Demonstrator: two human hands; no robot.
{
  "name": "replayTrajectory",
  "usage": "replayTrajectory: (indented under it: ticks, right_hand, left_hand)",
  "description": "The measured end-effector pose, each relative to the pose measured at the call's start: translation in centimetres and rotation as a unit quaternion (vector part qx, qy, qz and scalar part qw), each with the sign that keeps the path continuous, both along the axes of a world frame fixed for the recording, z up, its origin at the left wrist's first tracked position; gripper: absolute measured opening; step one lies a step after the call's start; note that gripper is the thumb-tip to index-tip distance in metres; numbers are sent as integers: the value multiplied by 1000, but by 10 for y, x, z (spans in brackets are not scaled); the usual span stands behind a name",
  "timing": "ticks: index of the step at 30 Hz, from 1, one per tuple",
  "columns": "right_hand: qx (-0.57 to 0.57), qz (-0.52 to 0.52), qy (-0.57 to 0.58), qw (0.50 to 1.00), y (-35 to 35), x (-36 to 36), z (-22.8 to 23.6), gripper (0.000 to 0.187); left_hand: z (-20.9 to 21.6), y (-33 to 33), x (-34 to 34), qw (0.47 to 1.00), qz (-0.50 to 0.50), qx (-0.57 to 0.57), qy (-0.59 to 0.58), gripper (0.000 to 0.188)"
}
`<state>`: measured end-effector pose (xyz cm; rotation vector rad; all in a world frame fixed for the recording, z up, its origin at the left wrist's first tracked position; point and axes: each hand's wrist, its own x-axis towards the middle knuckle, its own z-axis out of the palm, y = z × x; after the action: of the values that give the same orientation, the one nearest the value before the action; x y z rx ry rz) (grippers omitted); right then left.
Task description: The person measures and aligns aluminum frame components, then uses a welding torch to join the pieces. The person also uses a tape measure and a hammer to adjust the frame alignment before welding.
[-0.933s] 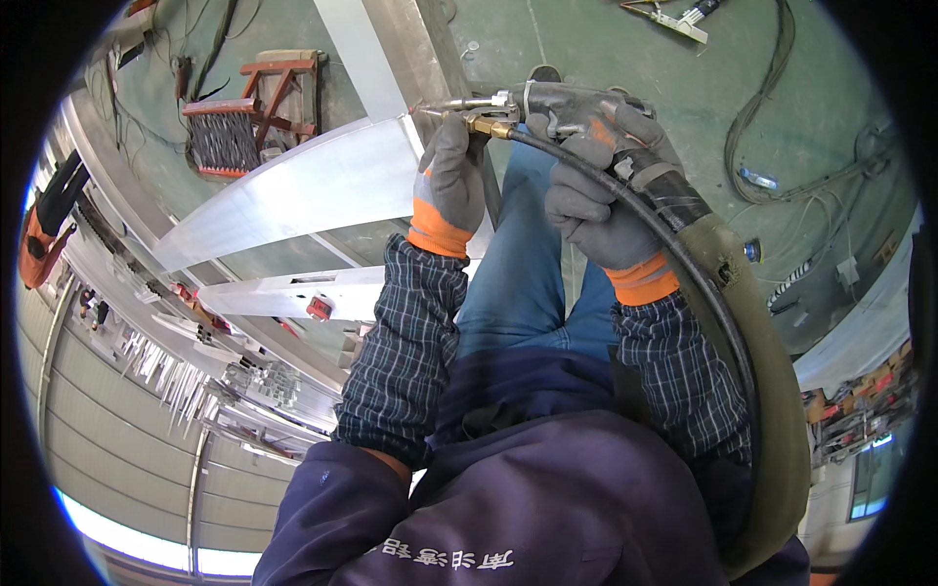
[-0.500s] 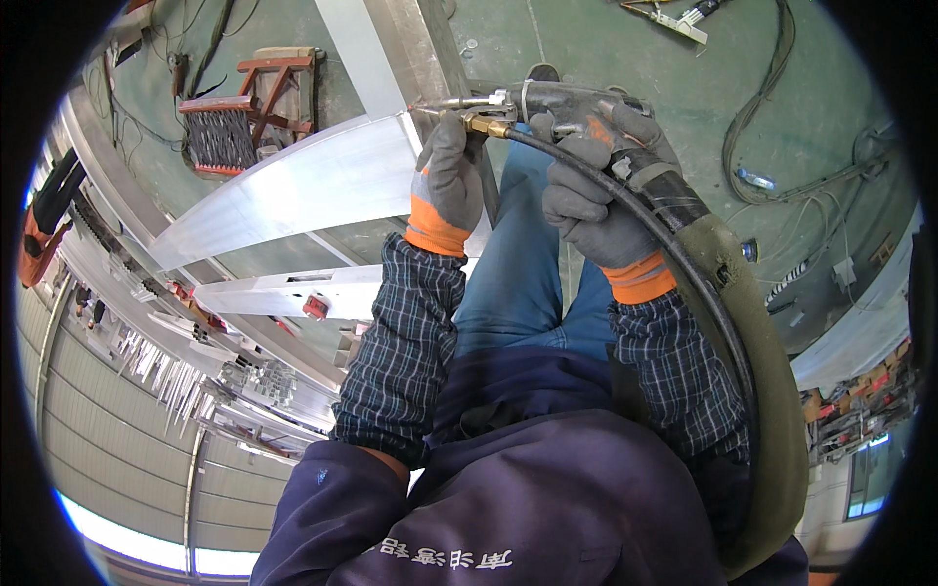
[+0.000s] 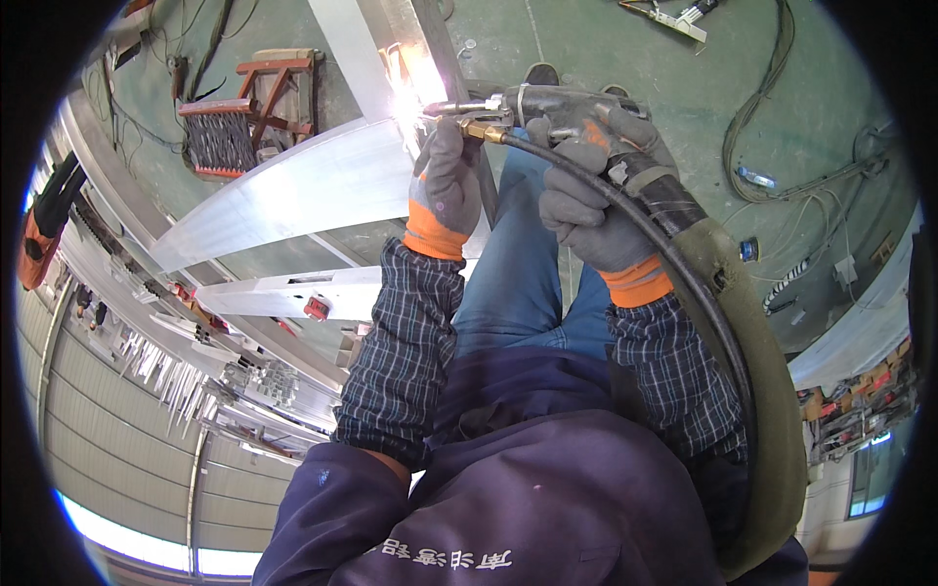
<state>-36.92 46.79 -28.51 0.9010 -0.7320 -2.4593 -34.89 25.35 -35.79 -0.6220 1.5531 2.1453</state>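
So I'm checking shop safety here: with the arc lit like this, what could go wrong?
1. The left hand in a grey fabric glove steadies the grey welding torch right beside the bright arc; sparks may burn it.
2. The thick black hose loops past the right hand and over the lap; a snag could jerk the torch off the curved aluminium beam.

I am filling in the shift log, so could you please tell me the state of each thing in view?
Welding torch: gripped in the right hand, arc lit at its tip.
Left hand: gloved, steadying the torch's front end.
Hose: attached to the torch, curving back past the right arm.
Metal panel: lying flat, bright glare at the weld spot.
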Motion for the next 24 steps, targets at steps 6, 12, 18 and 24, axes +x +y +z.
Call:
replayTrajectory:
  ticks: [6,12,18,24]
  right_hand:
    - [1,-14,5,1000,-3,5,-2,32]
    - [0,-21,17,1000,-5,4,-2,30]
    - [6,1,-1,1000,0,5,0,27]
    - [-31,-43,13,999,3,14,-2,25]
  left_hand:
    - [6,2,-1,1000,-10,13,-5,41]
    - [5,1,-3,992,46,95,-64,41]
    - [-8,-6,10,999,-16,17,33,38]
    - [-13,-11,16,984,-104,-106,99,34]
